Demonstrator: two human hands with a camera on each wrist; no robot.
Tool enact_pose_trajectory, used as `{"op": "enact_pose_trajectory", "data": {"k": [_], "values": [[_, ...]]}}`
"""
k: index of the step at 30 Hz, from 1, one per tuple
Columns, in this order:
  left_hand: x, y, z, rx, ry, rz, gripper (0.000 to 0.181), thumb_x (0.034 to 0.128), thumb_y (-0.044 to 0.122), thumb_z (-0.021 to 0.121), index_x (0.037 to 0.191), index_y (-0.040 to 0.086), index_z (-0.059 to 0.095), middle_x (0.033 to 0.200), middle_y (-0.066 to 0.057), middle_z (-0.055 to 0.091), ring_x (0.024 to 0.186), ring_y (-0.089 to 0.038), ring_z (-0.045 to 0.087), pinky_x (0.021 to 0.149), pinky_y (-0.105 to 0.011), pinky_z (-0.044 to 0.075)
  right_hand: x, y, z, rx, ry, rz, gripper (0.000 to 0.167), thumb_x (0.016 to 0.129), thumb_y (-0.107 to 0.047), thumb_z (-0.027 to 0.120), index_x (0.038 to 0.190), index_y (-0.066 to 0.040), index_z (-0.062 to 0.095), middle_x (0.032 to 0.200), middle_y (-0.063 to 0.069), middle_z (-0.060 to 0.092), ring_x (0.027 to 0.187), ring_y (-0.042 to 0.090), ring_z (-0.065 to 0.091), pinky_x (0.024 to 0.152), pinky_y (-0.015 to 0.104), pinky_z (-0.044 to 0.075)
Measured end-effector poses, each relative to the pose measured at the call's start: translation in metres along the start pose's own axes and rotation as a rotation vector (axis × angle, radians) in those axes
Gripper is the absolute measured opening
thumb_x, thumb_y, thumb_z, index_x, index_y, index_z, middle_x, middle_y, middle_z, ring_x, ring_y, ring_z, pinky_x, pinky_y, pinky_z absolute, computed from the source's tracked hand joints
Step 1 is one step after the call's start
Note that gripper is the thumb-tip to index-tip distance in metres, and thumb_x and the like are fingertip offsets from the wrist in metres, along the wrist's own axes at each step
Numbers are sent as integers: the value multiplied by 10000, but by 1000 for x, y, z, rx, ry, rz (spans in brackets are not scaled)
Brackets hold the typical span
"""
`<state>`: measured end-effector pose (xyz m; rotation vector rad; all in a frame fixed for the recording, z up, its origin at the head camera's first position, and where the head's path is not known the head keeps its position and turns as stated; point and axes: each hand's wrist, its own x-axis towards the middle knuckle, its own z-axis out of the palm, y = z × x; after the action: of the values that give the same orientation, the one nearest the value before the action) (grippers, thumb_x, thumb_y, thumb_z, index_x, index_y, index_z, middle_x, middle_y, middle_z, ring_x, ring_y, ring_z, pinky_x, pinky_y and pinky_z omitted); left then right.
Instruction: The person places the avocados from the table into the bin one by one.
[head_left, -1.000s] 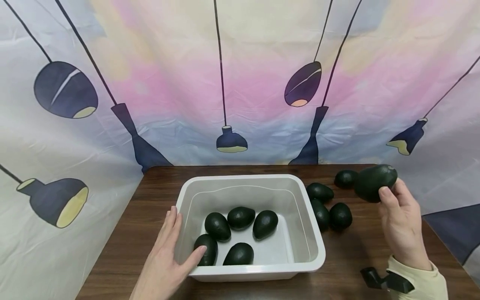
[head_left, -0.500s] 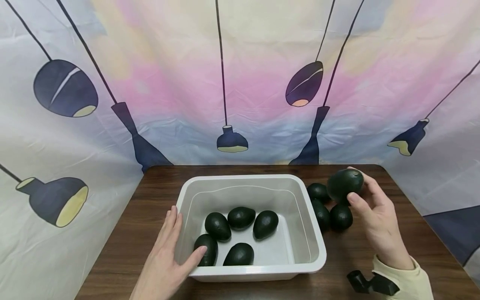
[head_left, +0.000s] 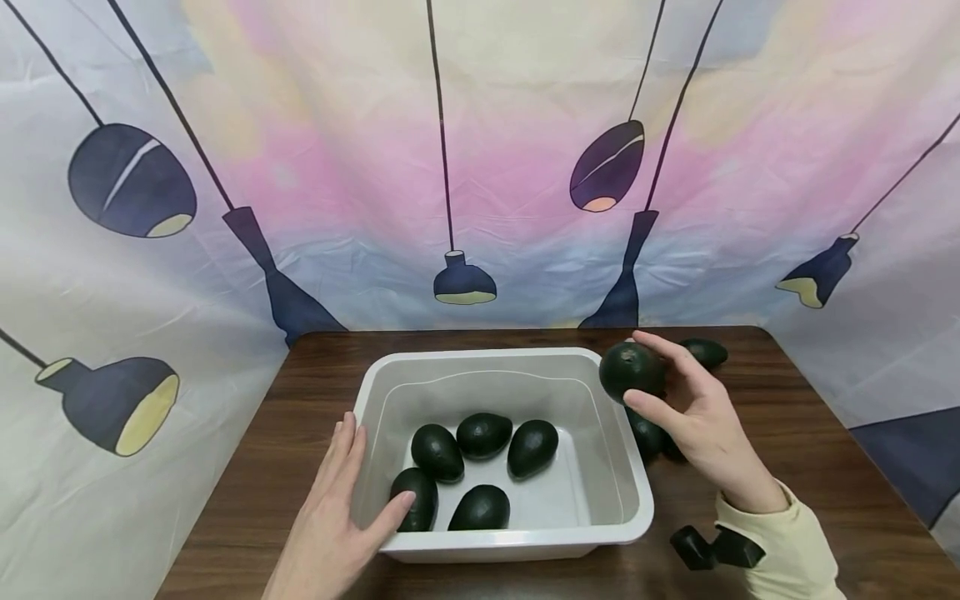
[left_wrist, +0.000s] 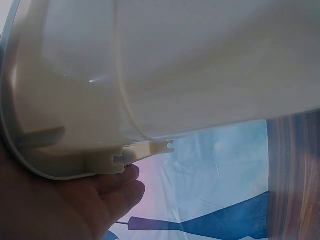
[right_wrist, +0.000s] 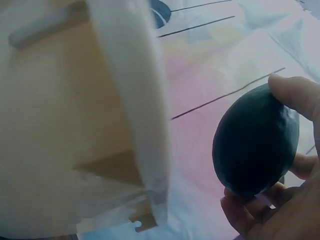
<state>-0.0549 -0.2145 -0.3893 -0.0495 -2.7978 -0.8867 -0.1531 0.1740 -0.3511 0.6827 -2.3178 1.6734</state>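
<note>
Between the thumb and fingers of my right hand (head_left: 697, 417) is a dark green avocado (head_left: 632, 372), raised at the right rim of a white plastic tub (head_left: 495, 540). The right wrist view shows the same avocado (right_wrist: 255, 142) beside the tub's outer wall (right_wrist: 55, 110). My left hand (head_left: 337, 517) rests on the tub's left rim, fingers extended along the outside and thumb over the near corner. Several avocados lie on the tub floor, one (head_left: 532, 448) toward the right and another (head_left: 480, 507) near the front wall.
Right of the tub, more avocados lie on the brown wooden table (head_left: 780, 450), one (head_left: 705, 353) toward the back; my right hand partly hides others. A printed cloth (head_left: 337, 167) with lamp drawings hangs behind the table.
My right hand has carried its avocado leftward from the table's right side to the tub's right rim. My left hand and the avocados in the tub stay put.
</note>
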Motion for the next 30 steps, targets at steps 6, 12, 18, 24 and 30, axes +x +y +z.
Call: {"op": "enact_pose_trajectory", "data": {"k": [6, 12, 18, 24, 30], "values": [[-1, 1, 0, 3, -11, -18, 964, 842, 571, 681, 1535, 55, 255, 1624, -12, 91, 1482, -263, 97, 1037, -628, 304, 9, 4, 8, -10, -56, -25, 669, 872, 5, 705, 1451, -211, 449, 1354, 28, 512, 1054, 195, 614, 812, 246, 521], [-1, 1, 0, 2, -10, -24, 959, 843, 576, 675, 1536, 62, 256, 1624, 5, 84, 1482, -260, 101, 1036, -627, 307, 15, 5, 16, -69, -79, -23, 673, 866, -72, 738, 1437, -281, 451, 1313, -37, 520, 1052, 165, 603, 820, 240, 507], [-1, 0, 1, 7, 7, -3, 942, 841, 545, 698, 1524, 44, 285, 1622, 0, 104, 1480, -261, 114, 1033, -620, 316, 23, 6, 23, -122, -74, -38, 676, 851, -124, 766, 1427, -298, 458, 1369, -54, 496, 1152, 142, 537, 923, 204, 431], [-1, 1, 1, 2, 4, -1, 941, 845, 550, 690, 1525, 44, 282, 1622, 1, 100, 1479, -265, 115, 1034, -620, 313, 22, 7, 21, -116, -54, -71, 638, 865, -63, 737, 1428, -205, 473, 1427, -34, 458, 1274, 116, 441, 996, 190, 371], [-2, 0, 1, -1, 6, 1, 944, 846, 551, 688, 1526, 42, 276, 1622, -4, 99, 1476, -289, 125, 1032, -622, 312, 18, 10, 9, -101, -20, -101, 568, 892, 21, 672, 1409, -133, 495, 1405, 41, 478, 1254, 105, 463, 988, 195, 391]]}}
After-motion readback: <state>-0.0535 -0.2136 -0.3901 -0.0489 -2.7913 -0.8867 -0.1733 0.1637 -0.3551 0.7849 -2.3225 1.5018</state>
